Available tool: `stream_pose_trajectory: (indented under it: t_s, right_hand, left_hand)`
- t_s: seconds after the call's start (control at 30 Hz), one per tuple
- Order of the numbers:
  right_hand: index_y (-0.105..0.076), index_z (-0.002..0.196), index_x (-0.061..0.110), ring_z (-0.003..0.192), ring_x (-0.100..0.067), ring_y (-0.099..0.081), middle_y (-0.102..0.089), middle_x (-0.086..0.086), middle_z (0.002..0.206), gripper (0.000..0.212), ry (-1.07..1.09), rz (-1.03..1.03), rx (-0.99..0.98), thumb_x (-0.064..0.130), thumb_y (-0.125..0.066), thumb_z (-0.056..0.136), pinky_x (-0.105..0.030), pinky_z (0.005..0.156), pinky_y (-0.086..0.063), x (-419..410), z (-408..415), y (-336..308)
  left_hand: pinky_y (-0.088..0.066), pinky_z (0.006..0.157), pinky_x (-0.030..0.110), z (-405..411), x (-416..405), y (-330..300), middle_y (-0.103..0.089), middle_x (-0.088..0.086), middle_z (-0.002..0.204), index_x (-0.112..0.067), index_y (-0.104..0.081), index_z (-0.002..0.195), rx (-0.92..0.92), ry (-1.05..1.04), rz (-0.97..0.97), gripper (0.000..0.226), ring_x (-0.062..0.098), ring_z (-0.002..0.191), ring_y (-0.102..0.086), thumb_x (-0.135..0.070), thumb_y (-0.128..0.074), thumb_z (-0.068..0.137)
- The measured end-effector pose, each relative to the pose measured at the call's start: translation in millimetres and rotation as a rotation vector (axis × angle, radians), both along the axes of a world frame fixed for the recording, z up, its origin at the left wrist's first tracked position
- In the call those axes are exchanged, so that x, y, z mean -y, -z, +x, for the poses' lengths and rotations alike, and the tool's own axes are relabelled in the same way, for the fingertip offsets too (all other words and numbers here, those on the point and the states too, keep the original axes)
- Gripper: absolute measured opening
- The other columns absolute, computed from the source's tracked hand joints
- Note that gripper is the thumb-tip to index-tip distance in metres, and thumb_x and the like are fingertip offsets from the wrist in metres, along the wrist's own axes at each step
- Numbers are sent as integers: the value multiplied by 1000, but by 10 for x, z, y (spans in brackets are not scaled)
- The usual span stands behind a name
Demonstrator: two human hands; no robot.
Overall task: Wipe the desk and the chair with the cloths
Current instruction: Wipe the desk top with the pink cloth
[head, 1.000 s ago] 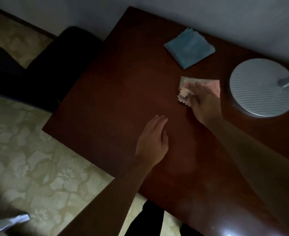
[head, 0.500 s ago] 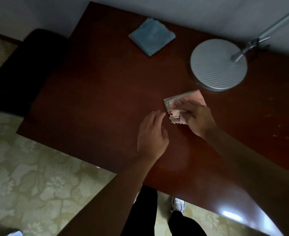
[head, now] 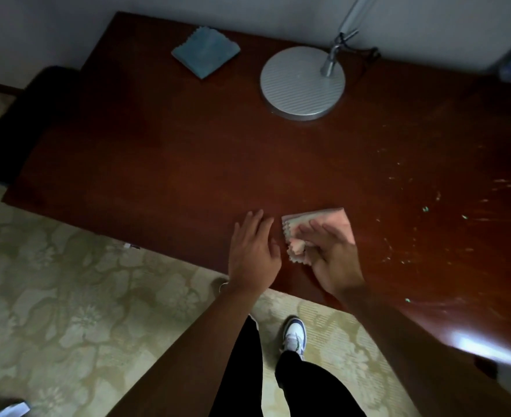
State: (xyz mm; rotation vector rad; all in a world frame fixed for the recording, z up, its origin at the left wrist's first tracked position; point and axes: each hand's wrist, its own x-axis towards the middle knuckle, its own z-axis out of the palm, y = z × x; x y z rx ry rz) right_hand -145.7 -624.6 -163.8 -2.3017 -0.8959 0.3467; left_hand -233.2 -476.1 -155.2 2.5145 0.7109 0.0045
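Desk (head: 188, 152): dark reddish-brown wooden top, seen from above, its near edge running diagonally across the view; pale specks and streaks are scattered over its right part.

Pink cloth (head: 334, 219): folded, with zigzag-cut edges, laid flat on the desk near the front edge. It is pressed down by the right hand (head: 329, 260), whose fingers are laid together across it while the thumb is tucked against the cloth's lower left corner, where the layers are bunched.

Left hand (head: 252, 251): rested palm-down on the bare desk just beside the pink cloth, fingers extended and close together, nothing held. Whether it is touching the cloth's edge cannot be told.

Blue cloth (head: 206, 52): folded square, laid at the far left of the desk near the wall, well apart from both hands.

Lamp base (head: 300, 82): round, silver, ribbed disc, stood at the far side of the desk to the right of the blue cloth; a metal stem (head: 329, 63) is fixed at its right side and is cut off by the top edge of the view.

Chair (head: 22, 115): dark, only partly seen beyond the desk's left edge; details are lost in shadow.

Floor (head: 67, 296): pale floral-patterned covering. Dark trousers (head: 308, 383) and a white shoe (head: 294, 335) are seen below the desk edge.
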Motion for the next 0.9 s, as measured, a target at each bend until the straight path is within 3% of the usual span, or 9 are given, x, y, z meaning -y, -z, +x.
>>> stream_pose_trajectory:
  t_s: [0.13, 0.2, 0.27, 0.37, 0.43, 0.57, 0.67, 0.8, 0.9]
  right_hand:
    - [-70, 115, 19, 126, -6, -47, -66, 4, 123, 46, -95, -35, 7, 1, -63, 74, -22, 114, -21, 340, -370, 17]
    - [-70, 115, 20, 125, -10, -52, -67, 4, 122, 45, -112, -25, 16, 0, -65, 76, -26, 113, -28, 373, -327, 12]
    - [-71, 114, 22, 123, -10, -55, -67, 6, 121, 43, -54, 2, 40, -2, -66, 78, -31, 112, -35, 331, -175, 11]
    - [-71, 114, 22, 123, -1, -49, -68, 6, 120, 41, 148, 32, 30, -3, -59, 84, -19, 111, -25, 201, 64, 7]
    - [-69, 118, 22, 126, -5, -49, -66, 6, 123, 40, 184, -5, 37, 0, -57, 87, -15, 112, -20, 149, 57, 10]
    - [-68, 118, 19, 125, -12, -54, -66, 3, 124, 41, 135, -88, 97, 5, -55, 82, -30, 114, -28, 400, -450, 55]
    - [-69, 118, 20, 121, -17, -58, -66, 1, 125, 36, 135, -101, 143, 8, -60, 85, -37, 107, -42, 544, -694, 101]
    - [-59, 129, 32, 123, -20, -56, -61, 1, 132, 35, 291, -220, 105, 24, -55, 94, -37, 87, -54, 202, -178, 39]
    - [-57, 129, 29, 101, -30, -66, -63, -5, 126, 36, 419, -268, 196, 25, -55, 93, -37, 71, -54, -118, 389, 7]
  left_hand:
    - [-4, 122, 43, -103, 174, 4, -20, 0, 163, -21, -36, 150, -124, 67, 47, 58, 20, 151, -9, -28, -51, 94]
    - [-3, 122, 43, -124, 192, -13, -15, -1, 164, -23, -32, 152, -162, 92, 59, 58, 19, 152, -6, -30, -48, 96]
    - [-2, 123, 43, -131, 180, -28, -12, -1, 164, -23, -28, 153, -185, 116, 57, 59, 18, 152, -4, -31, -46, 98]
    - [-2, 123, 42, -137, 147, -35, -11, -1, 164, -23, -27, 154, -191, 133, 51, 60, 18, 152, -4, -32, -46, 98]
    - [-4, 123, 41, -147, 122, -22, -13, -1, 164, -24, -27, 153, -181, 143, 62, 59, 19, 151, -6, -33, -46, 98]
    - [-6, 122, 39, -176, 91, 19, -17, 0, 163, -22, -30, 152, -143, 166, 80, 57, 19, 151, -10, -32, -44, 98]
    - [-6, 122, 38, -172, 58, 48, -21, 2, 162, -21, -32, 152, -113, 179, 92, 55, 20, 151, -13, -32, -43, 99]
    - [-4, 119, 32, -146, -51, 95, -7, 3, 165, -23, -21, 155, -121, 183, 119, 58, 20, 151, -4, -39, -35, 101]
    - [-5, 119, 30, -101, -210, 112, -4, 5, 165, -21, -17, 156, -123, 139, 130, 60, 21, 152, -1, -43, -32, 102]
